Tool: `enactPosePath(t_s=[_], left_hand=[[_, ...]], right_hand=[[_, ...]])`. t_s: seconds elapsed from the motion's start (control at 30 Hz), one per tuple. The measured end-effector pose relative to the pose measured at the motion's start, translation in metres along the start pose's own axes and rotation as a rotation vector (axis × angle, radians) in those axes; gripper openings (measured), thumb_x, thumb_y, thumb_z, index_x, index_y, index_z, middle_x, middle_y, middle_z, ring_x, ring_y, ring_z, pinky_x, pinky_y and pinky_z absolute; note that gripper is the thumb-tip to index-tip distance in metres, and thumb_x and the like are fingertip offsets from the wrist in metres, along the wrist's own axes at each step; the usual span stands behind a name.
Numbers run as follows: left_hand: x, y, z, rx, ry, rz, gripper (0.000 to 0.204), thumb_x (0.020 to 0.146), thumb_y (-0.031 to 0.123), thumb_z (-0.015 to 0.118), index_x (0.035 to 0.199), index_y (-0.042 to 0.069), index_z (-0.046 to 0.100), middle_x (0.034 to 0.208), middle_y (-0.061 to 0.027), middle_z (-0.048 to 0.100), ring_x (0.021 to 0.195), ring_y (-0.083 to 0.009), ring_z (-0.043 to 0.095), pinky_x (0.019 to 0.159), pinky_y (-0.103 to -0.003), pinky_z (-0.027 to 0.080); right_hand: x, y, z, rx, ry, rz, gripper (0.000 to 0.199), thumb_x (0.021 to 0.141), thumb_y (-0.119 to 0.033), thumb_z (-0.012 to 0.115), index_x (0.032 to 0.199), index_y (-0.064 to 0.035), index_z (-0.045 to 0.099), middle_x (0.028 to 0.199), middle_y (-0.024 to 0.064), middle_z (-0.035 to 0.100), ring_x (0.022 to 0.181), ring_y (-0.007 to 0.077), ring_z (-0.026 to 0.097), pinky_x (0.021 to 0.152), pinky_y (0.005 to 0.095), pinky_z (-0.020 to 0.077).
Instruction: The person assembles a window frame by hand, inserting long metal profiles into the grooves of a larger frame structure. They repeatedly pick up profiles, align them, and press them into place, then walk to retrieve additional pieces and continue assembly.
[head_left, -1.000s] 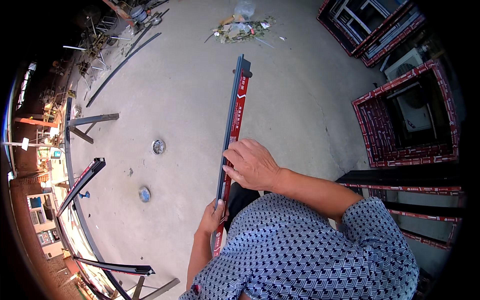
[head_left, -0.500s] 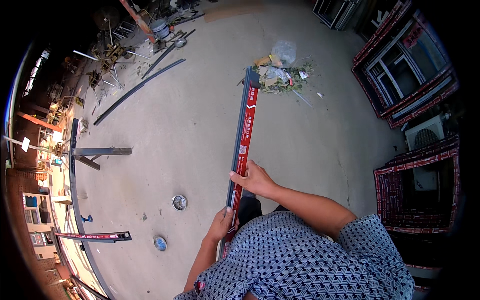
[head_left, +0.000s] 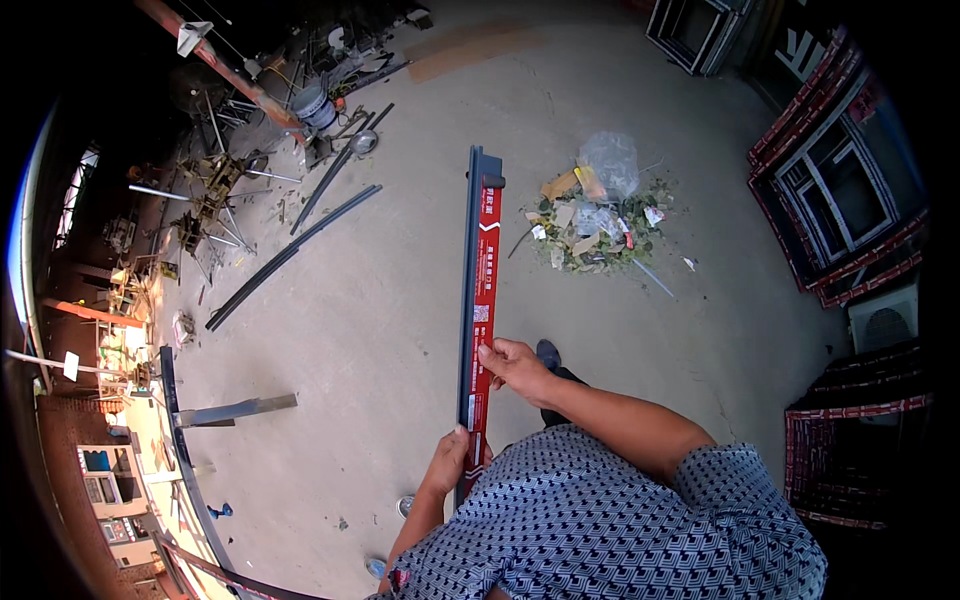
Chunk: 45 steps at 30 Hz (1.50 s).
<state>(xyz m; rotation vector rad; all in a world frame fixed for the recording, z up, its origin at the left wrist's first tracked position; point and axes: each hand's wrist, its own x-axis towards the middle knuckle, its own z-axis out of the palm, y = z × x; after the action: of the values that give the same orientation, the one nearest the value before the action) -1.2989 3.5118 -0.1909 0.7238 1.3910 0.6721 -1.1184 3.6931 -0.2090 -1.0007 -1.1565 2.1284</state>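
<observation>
Upright in front of my body is a long dark grey metal profile [head_left: 468, 290], one face covered with red printed protective film. Low on it, close to my shirt, my left hand [head_left: 446, 460] is closed around its edge. My right hand [head_left: 517, 368] grips the same profile a little higher, thumb on the red face and fingers behind it. A small dark knob sticks out near its far end. The near end is hidden by my body.
A pile of leaves and plastic rubbish [head_left: 600, 222] lies on the floor ahead. Dark metal bars [head_left: 290, 260] lie to the left, near a steel stand arm [head_left: 240, 410]. Wrapped window frames [head_left: 830, 180] lean at the right. A white bucket [head_left: 314, 107] stands far left.
I have moved forward with the profile still in both hands. The rubbish pile, the bars and the stand now appear nearer and lower. The profile stands straighter, its far end shifted left.
</observation>
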Motion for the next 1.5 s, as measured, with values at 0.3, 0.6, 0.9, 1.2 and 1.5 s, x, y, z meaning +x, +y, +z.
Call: enactPosePath(t_s=[0.3, 0.6, 0.9, 1.2, 1.5], left_hand=[[0.181, 0.186, -0.090, -0.154, 0.056, 0.021, 0.075, 0.114, 0.065, 0.038, 0.120, -0.005, 0.064, 0.096, -0.0157, 0.076, 0.085, -0.0244, 0.076, 0.079, -0.039, 0.064], [0.418, 0.319, -0.222, -0.097, -0.073, -0.003, 0.078, 0.112, 0.069, 0.038, 0.111, -0.002, 0.071, 0.092, -0.0128, 0.076, 0.082, -0.0222, 0.074, 0.081, -0.038, 0.062], [0.597, 0.509, -0.327, -0.097, -0.119, -0.056, 0.055, 0.110, 0.059, 0.057, 0.108, 0.005, 0.062, 0.091, -0.0082, 0.072, 0.077, -0.0160, 0.068, 0.075, -0.033, 0.058], [0.800, 0.627, -0.378, 0.043, 0.069, -0.006, 0.042, 0.106, 0.048, 0.072, 0.102, 0.007, 0.065, 0.086, -0.0021, 0.069, 0.076, -0.0112, 0.062, 0.073, -0.029, 0.052], [0.976, 0.786, -0.412, 0.187, 0.280, 0.113, 0.044, 0.106, 0.048, 0.073, 0.094, 0.007, 0.064, 0.077, 0.0059, 0.050, 0.072, -0.0084, 0.042, 0.064, -0.029, 0.039]], right_hand=[[0.228, -0.174, -0.038, 0.074, 0.064, -0.082, 0.038, 0.118, -0.043, 0.049, 0.109, -0.0095, 0.066, 0.091, -0.0044, 0.065, 0.079, 0.0052, 0.058, 0.067, 0.0263, 0.0507], [0.490, -0.239, -0.111, 0.340, 0.037, -0.019, 0.031, 0.120, -0.041, 0.044, 0.116, -0.0192, 0.066, 0.103, -0.0095, 0.067, 0.092, 0.0042, 0.060, 0.078, 0.0273, 0.0489], [0.696, -0.389, -0.155, 0.537, -0.016, -0.040, 0.033, 0.120, -0.042, 0.040, 0.131, -0.0203, 0.064, 0.115, -0.0053, 0.070, 0.108, 0.0091, 0.066, 0.093, 0.0333, 0.0525], [0.912, -0.469, -0.249, 0.550, -0.025, -0.018, 0.041, 0.118, -0.051, 0.041, 0.125, -0.0194, 0.066, 0.117, -0.0036, 0.071, 0.105, 0.0115, 0.067, 0.090, 0.0345, 0.0530], [1.097, -0.644, -0.329, 0.091, -0.020, -0.131, 0.055, 0.113, -0.058, 0.052, 0.128, -0.0061, 0.060, 0.110, 0.0015, 0.066, 0.106, 0.0133, 0.065, 0.091, 0.0389, 0.0573]])
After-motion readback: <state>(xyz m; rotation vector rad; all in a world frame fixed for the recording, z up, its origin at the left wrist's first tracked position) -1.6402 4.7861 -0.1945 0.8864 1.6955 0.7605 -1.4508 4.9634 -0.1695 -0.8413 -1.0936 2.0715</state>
